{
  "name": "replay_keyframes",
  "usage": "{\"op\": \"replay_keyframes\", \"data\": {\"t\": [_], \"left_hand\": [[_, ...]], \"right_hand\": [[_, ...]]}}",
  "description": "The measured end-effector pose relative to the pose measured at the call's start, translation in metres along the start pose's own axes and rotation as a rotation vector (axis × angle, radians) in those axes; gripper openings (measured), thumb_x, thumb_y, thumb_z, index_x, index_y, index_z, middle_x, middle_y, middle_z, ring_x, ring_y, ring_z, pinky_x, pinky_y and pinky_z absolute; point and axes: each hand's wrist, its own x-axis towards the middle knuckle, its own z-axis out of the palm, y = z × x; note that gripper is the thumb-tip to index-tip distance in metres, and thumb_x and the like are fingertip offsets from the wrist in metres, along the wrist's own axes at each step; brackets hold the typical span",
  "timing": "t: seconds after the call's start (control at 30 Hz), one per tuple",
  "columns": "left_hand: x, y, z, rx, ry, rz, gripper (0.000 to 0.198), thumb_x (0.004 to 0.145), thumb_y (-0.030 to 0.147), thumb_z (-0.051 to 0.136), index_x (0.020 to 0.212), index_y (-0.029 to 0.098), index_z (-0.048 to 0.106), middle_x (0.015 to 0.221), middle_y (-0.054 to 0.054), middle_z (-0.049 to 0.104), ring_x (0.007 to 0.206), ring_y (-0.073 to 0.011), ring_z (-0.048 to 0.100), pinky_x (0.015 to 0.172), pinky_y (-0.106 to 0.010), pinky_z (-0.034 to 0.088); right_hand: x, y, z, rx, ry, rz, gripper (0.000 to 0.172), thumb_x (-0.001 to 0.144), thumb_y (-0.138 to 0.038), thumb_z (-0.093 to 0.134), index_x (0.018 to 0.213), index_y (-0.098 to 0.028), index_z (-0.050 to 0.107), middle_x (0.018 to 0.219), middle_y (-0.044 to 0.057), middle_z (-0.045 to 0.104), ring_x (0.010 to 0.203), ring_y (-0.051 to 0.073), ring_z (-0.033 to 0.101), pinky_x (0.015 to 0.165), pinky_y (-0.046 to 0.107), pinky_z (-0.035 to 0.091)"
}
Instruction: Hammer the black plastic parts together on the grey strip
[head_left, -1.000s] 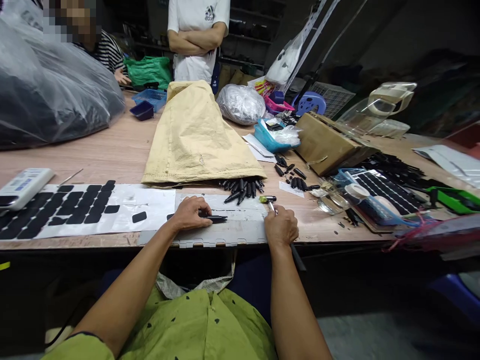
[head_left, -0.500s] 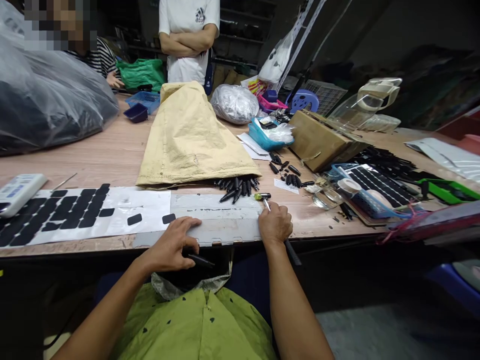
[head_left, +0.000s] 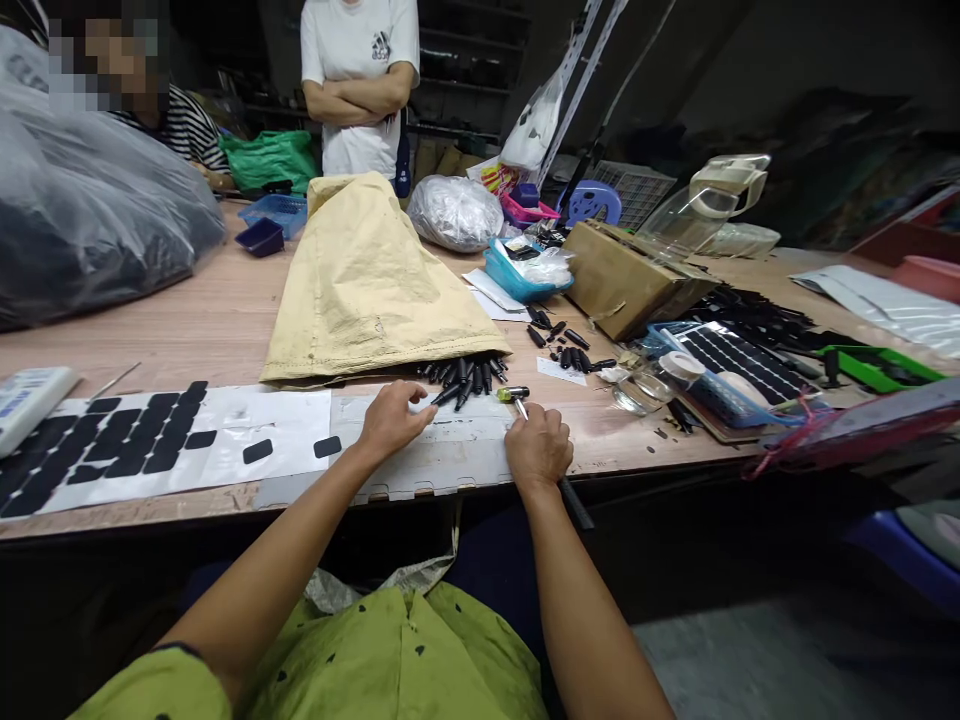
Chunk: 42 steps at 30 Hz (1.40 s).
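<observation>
My left hand is over the grey board, thumb and fingers apart. Its fingertips are at the near end of a black tapered piece; whether they touch it is unclear. That piece belongs to a pile of similar black pieces at the mouth of a beige sack. My right hand is closed around a small hammer, whose yellow and black head rests near the pile. The hammer's dark handle sticks out behind my fist, past the table edge.
On the left lie a white sheet with black patches, a white device and a large plastic bag. To the right are a cardboard box and a blue basket. A person with folded arms stands opposite; another sits at left.
My left hand has gone from the lap, where a black piece was below its fingers, up and forward to the pile. My right hand still holds the hammer in about the same place.
</observation>
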Motion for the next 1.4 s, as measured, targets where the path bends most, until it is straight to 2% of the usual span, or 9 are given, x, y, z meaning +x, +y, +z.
{"op": "replay_keyframes", "data": {"t": [0.1,0.23,0.33,0.57,0.73,0.83,0.93,1.07,1.4], "left_hand": [[0.027,0.005,0.022,0.150,0.050,-0.041,0.032,0.086,0.044,0.061,0.100,0.018,0.073,0.101,-0.009,0.067,0.099,-0.0264,0.057,0.073,-0.033,0.047],[0.037,0.008,0.032,0.290,0.044,-0.010,0.028,0.084,0.043,0.065,0.095,0.020,0.076,0.100,-0.009,0.066,0.100,-0.0276,0.054,0.079,-0.036,0.044],[0.027,0.003,0.020,0.271,0.006,0.006,0.020,0.082,0.036,0.068,0.090,0.020,0.076,0.097,-0.008,0.066,0.097,-0.0253,0.054,0.077,-0.034,0.043],[-0.019,-0.029,-0.015,0.063,-0.016,0.050,0.011,0.078,0.029,0.069,0.086,0.021,0.070,0.085,-0.003,0.068,0.085,-0.0220,0.056,0.076,-0.034,0.043],[-0.030,-0.039,-0.014,0.014,0.009,0.071,0.013,0.076,0.024,0.071,0.089,0.020,0.070,0.084,-0.002,0.068,0.084,-0.0207,0.057,0.078,-0.034,0.043],[-0.028,-0.039,-0.012,0.025,-0.019,0.067,0.016,0.078,0.028,0.072,0.092,0.021,0.072,0.085,-0.003,0.067,0.087,-0.0215,0.057,0.077,-0.034,0.043],[-0.026,-0.039,-0.012,0.050,-0.030,0.077,0.017,0.080,0.034,0.072,0.092,0.023,0.075,0.082,-0.002,0.066,0.086,-0.0211,0.057,0.077,-0.033,0.042],[-0.027,-0.038,-0.012,0.082,-0.024,0.101,0.014,0.081,0.032,0.072,0.090,0.022,0.075,0.082,-0.002,0.064,0.085,-0.0201,0.057,0.079,-0.033,0.042],[-0.028,-0.034,-0.015,0.015,-0.035,0.036,0.014,0.075,0.024,0.074,0.088,0.022,0.072,0.085,-0.002,0.066,0.088,-0.0210,0.059,0.081,-0.034,0.044]], "right_hand": [[0.000,0.000,0.000,0.000,-0.004,-0.007,0.030,0.095,-0.023,0.046,0.118,-0.017,0.064,0.110,0.013,0.061,0.099,0.027,0.057,0.074,0.035,0.040],[0.000,0.000,0.000,0.002,-0.008,-0.011,0.030,0.096,-0.023,0.045,0.119,-0.018,0.063,0.109,0.012,0.061,0.099,0.026,0.057,0.075,0.034,0.041],[0.000,0.001,-0.001,0.012,-0.006,-0.009,0.030,0.095,-0.023,0.045,0.119,-0.017,0.064,0.109,0.013,0.060,0.098,0.026,0.056,0.075,0.035,0.041],[0.000,0.000,-0.004,0.053,-0.005,0.004,0.032,0.094,-0.022,0.047,0.119,-0.016,0.066,0.107,0.015,0.060,0.096,0.026,0.056,0.075,0.035,0.041],[-0.002,0.002,-0.011,0.160,-0.055,0.009,0.035,0.093,-0.021,0.049,0.123,-0.022,0.067,0.102,0.011,0.061,0.094,0.024,0.056,0.074,0.032,0.040],[-0.012,-0.001,-0.018,0.319,-0.023,0.003,0.037,0.093,-0.021,0.048,0.125,-0.022,0.066,0.103,0.010,0.062,0.093,0.023,0.057,0.073,0.030,0.041],[-0.029,-0.010,-0.024,0.571,-0.031,-0.092,0.039,0.092,-0.025,0.047,0.124,-0.018,0.066,0.105,0.010,0.066,0.091,0.022,0.060,0.076,0.031,0.045],[-0.049,-0.026,-0.029,0.839,-0.139,-0.258,0.037,0.090,-0.028,0.046,0.118,-0.017,0.069,0.110,0.010,0.070,0.098,0.022,0.063,0.086,0.034,0.049],[-0.065,-0.044,-0.050,0.821,-0.127,-0.399,0.035,0.093,-0.023,0.044,0.118,-0.020,0.069,0.108,0.009,0.070,0.099,0.021,0.065,0.090,0.033,0.050]]}}
